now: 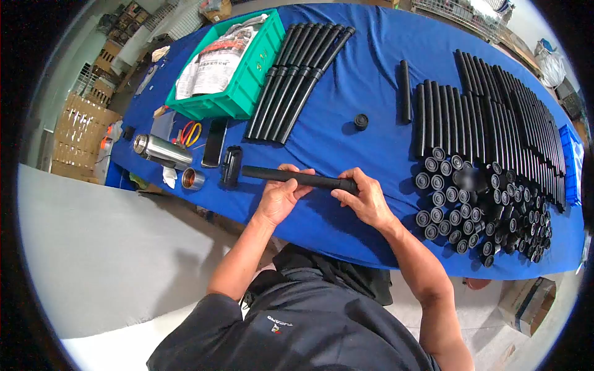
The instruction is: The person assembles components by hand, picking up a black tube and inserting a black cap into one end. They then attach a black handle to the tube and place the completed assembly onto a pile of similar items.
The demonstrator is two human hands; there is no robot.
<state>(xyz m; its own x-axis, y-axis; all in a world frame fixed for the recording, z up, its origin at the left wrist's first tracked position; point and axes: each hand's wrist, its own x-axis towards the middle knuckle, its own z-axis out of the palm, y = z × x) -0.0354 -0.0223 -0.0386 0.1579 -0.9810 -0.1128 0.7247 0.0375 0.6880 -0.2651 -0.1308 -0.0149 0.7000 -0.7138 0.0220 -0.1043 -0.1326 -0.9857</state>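
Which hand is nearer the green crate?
Left. The left hand is below and slightly right of the green crate in view, around the middle of the black tube; the right hand is farther right, at the tube's right end.

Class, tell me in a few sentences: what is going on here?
A person holds a black tube, left hand along its body, right hand around its right end. To the right on the blue cloth lie rows of similar tubes and many round black pieces; more tubes lie beside a green crate.
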